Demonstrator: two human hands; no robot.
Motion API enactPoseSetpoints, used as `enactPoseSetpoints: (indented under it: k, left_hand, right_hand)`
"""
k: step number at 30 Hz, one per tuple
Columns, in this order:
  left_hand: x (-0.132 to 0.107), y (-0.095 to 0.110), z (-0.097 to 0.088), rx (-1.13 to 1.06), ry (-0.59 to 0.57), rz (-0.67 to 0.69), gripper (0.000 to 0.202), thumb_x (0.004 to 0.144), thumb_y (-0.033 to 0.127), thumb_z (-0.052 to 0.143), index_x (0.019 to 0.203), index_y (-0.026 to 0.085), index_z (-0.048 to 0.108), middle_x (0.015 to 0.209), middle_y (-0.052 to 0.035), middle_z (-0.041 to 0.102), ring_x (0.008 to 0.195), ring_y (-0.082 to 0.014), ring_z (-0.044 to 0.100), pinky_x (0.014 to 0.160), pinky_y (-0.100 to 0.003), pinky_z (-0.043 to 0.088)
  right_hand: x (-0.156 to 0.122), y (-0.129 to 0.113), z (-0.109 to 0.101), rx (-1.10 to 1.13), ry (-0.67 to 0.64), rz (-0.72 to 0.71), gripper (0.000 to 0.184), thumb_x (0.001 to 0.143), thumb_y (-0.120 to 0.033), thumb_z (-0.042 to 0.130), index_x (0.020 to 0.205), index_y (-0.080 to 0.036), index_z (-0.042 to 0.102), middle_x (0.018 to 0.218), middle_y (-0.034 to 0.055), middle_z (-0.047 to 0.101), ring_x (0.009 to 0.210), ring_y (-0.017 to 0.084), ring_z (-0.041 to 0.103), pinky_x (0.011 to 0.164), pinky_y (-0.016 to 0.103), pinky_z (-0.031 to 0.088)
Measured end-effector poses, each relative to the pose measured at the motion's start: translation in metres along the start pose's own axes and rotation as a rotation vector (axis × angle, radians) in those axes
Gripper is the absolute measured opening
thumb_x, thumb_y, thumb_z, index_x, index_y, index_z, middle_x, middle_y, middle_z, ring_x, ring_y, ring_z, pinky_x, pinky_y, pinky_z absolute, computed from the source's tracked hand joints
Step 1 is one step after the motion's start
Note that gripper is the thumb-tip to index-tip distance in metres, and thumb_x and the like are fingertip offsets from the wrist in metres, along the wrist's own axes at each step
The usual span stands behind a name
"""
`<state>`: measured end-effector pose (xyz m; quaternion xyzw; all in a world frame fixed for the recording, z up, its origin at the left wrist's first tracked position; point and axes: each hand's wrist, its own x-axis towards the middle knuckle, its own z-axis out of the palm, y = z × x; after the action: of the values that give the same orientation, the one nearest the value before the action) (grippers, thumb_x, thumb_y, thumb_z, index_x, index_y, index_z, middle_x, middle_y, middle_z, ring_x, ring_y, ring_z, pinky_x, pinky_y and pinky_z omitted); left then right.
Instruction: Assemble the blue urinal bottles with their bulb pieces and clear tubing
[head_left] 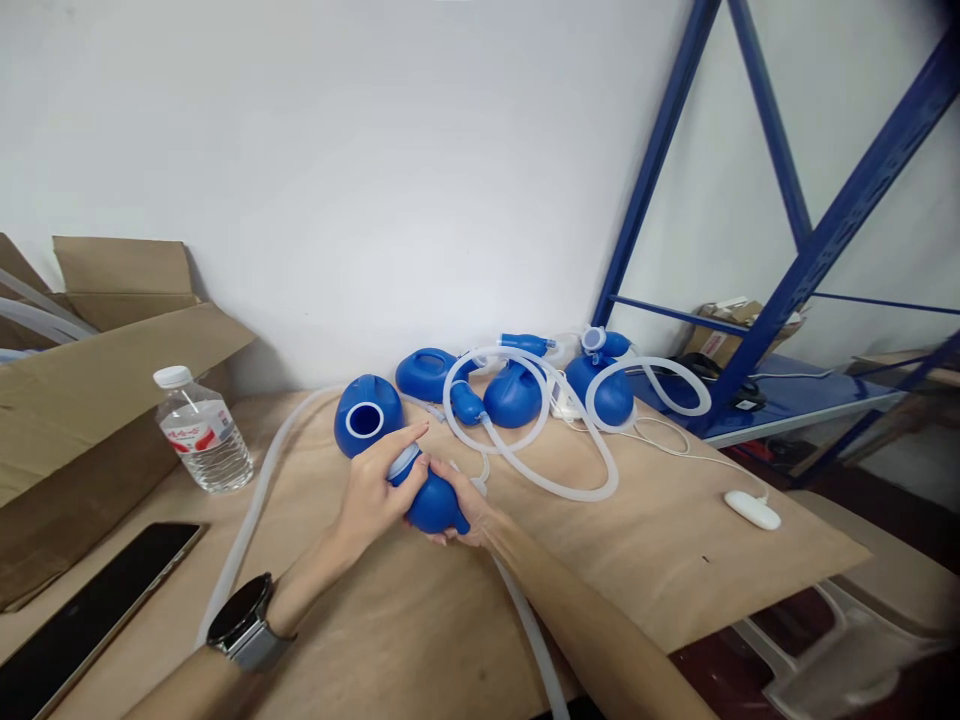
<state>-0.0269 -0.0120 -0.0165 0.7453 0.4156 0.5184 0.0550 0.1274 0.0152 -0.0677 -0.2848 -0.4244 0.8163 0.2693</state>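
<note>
Both of my hands are closed around a blue plastic cup-shaped piece (435, 505) above the brown tabletop. It has a rounded body, a short lip at its lower right and a pale ring (405, 462) at its upper left end. My left hand (379, 485) has its fingers and thumb around the ring end. My right hand (469, 505) supports the body from the right side and below. Just behind my left hand sits a blue plastic bottle (348, 425) with a white-rimmed round opening facing me. A translucent hose (529, 625) emerges below my right forearm.
At the back lie more blue bottles (424, 375) with coiled translucent hose (600, 490). A water bottle (214, 455), a phone (97, 610) and an open cardboard box (112, 390) stand left. A white corded device (752, 510) lies right, near a blue metal shelf (780, 400).
</note>
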Motion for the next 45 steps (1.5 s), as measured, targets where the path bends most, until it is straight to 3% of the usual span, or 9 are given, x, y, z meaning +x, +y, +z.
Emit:
enactPoseSetpoints:
  k: [4, 9, 14, 18, 21, 25, 30, 38, 45]
  left_hand:
    - [0.006, -0.009, 0.000, -0.121, -0.089, -0.115, 0.044, 0.089, 0.039, 0.068, 0.128, 0.019, 0.072, 0.131, -0.0113, 0.073, 0.118, -0.0301, 0.071, 0.104, -0.043, 0.057]
    - [0.008, -0.019, -0.012, -0.521, -0.205, -0.314, 0.080, 0.080, 0.048, 0.080, 0.151, 0.022, 0.052, 0.152, -0.0164, 0.057, 0.132, -0.0354, 0.061, 0.097, -0.044, 0.061]
    - [-0.011, -0.025, -0.020, -0.469, -0.175, -0.449, 0.054, 0.085, 0.053, 0.073, 0.124, 0.016, 0.073, 0.110, -0.0112, 0.079, 0.093, -0.0279, 0.075, 0.079, -0.036, 0.062]
    - [-0.023, -0.035, -0.021, -0.363, -0.021, -0.567, 0.058, 0.082, 0.061, 0.071, 0.115, 0.013, 0.078, 0.100, -0.0089, 0.081, 0.085, -0.0282, 0.076, 0.080, -0.039, 0.062]
    - [-0.026, -0.044, -0.020, -0.271, 0.080, -0.590, 0.061, 0.082, 0.063, 0.069, 0.114, 0.013, 0.079, 0.104, -0.0098, 0.081, 0.093, -0.0314, 0.076, 0.085, -0.041, 0.062]
    - [-0.032, -0.045, -0.018, -0.243, 0.052, -0.513, 0.061, 0.085, 0.056, 0.071, 0.130, 0.015, 0.068, 0.093, -0.0064, 0.081, 0.085, -0.0271, 0.077, 0.079, -0.038, 0.063]
    - [-0.041, -0.040, -0.016, -0.377, 0.044, -0.433, 0.034, 0.094, 0.048, 0.067, 0.112, 0.019, 0.065, 0.101, -0.0079, 0.081, 0.087, -0.0233, 0.079, 0.070, -0.031, 0.064]
    - [-0.037, -0.039, -0.025, -0.130, 0.162, -0.134, 0.016, 0.093, 0.036, 0.071, 0.094, 0.022, 0.080, 0.104, -0.0062, 0.076, 0.086, -0.0182, 0.075, 0.067, -0.025, 0.062]
    - [-0.036, -0.033, -0.025, -0.053, 0.181, -0.024, 0.017, 0.094, 0.028, 0.068, 0.103, 0.021, 0.080, 0.101, -0.0057, 0.076, 0.075, -0.0146, 0.073, 0.072, -0.026, 0.063]
  right_hand:
    - [0.002, -0.003, -0.006, 0.018, -0.012, 0.041, 0.075, 0.091, -0.082, 0.036, 0.104, -0.014, 0.064, 0.065, 0.0072, 0.070, 0.034, 0.013, 0.054, 0.028, 0.018, 0.022]
    - [-0.002, -0.012, -0.005, 0.065, -0.063, 0.042, 0.078, 0.099, -0.075, 0.018, 0.103, -0.013, 0.065, 0.072, 0.0104, 0.073, 0.033, 0.014, 0.055, 0.027, 0.020, 0.024]
    - [-0.003, -0.016, -0.002, 0.062, -0.116, -0.002, 0.094, 0.095, -0.080, 0.003, 0.118, -0.013, 0.064, 0.080, 0.0123, 0.076, 0.040, 0.016, 0.061, 0.036, 0.023, 0.041]
    - [0.002, -0.005, 0.002, -0.032, 0.020, -0.168, 0.081, 0.092, -0.085, 0.033, 0.129, -0.019, 0.061, 0.094, 0.0105, 0.076, 0.065, 0.024, 0.073, 0.055, 0.031, 0.055]
    - [0.003, 0.003, 0.004, -0.112, 0.080, -0.339, 0.084, 0.076, -0.070, 0.078, 0.145, -0.033, 0.048, 0.134, 0.0078, 0.066, 0.090, 0.029, 0.075, 0.072, 0.042, 0.061]
    - [0.003, 0.004, 0.005, -0.238, 0.194, -0.397, 0.098, 0.067, -0.042, 0.092, 0.151, -0.033, 0.043, 0.141, 0.0090, 0.061, 0.101, 0.029, 0.072, 0.079, 0.044, 0.063]
    - [0.002, 0.002, 0.003, -0.202, 0.251, -0.459, 0.088, 0.071, -0.039, 0.086, 0.149, -0.032, 0.048, 0.131, 0.0072, 0.068, 0.106, 0.030, 0.070, 0.069, 0.037, 0.063]
    - [0.001, 0.005, -0.003, -0.219, 0.259, -0.474, 0.097, 0.071, -0.038, 0.085, 0.156, -0.033, 0.039, 0.135, 0.0083, 0.066, 0.097, 0.028, 0.074, 0.063, 0.032, 0.059]
    - [0.001, 0.006, -0.002, -0.272, 0.300, -0.495, 0.102, 0.071, -0.042, 0.085, 0.159, -0.032, 0.034, 0.152, 0.0106, 0.053, 0.118, 0.033, 0.066, 0.070, 0.035, 0.062]
